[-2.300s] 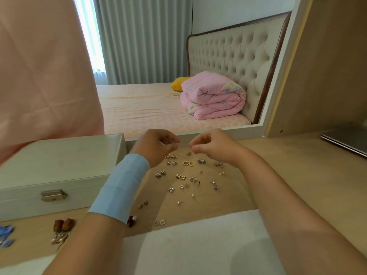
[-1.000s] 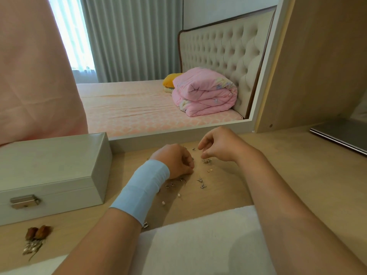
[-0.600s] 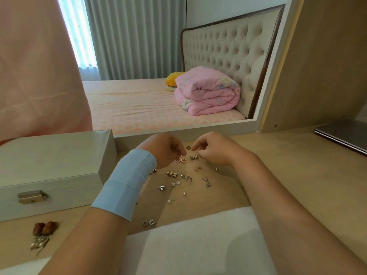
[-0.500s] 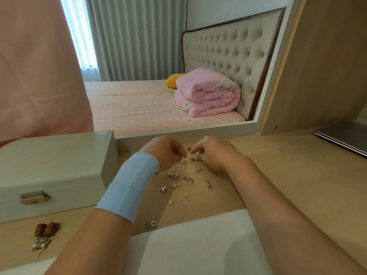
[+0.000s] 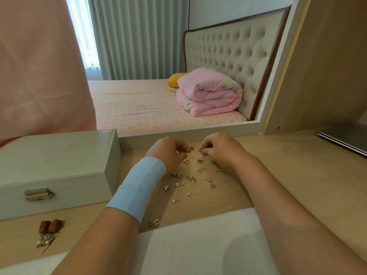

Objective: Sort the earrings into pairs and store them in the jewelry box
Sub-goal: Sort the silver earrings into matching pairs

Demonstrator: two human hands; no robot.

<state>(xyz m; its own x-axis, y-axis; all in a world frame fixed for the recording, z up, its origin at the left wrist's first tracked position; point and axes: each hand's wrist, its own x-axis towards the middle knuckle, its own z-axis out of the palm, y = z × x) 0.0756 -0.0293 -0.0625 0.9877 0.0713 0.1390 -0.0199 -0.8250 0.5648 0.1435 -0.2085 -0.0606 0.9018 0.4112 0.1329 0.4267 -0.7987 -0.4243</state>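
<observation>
The earrings [image 5: 190, 179] lie loose on the worktop [image 5: 278, 175] in the middle of the frame, a small scatter of silver and gold pieces. Both hands sit at the upper edge of this scatter, close together but not touching. A dark stud [image 5: 192, 148] lies between their fingertips. The left hand [image 5: 168, 153], above a blue wrist band [image 5: 139, 187], has its fingers curled over a pair of gold hoops [image 5: 186, 160]. The right hand [image 5: 220, 149] curls its fingertips down just above a silver earring [image 5: 201, 159]. Whether either hand pinches anything is too small to tell. Two square studs [image 5: 153, 222] lie lower, at the edge of a white towel [image 5: 198, 245]. The jewelry box [image 5: 55, 165] stands closed at the left, its clasp [image 5: 38, 194] facing front, with brown tassel earrings [image 5: 48, 231] at lower left.
</observation>
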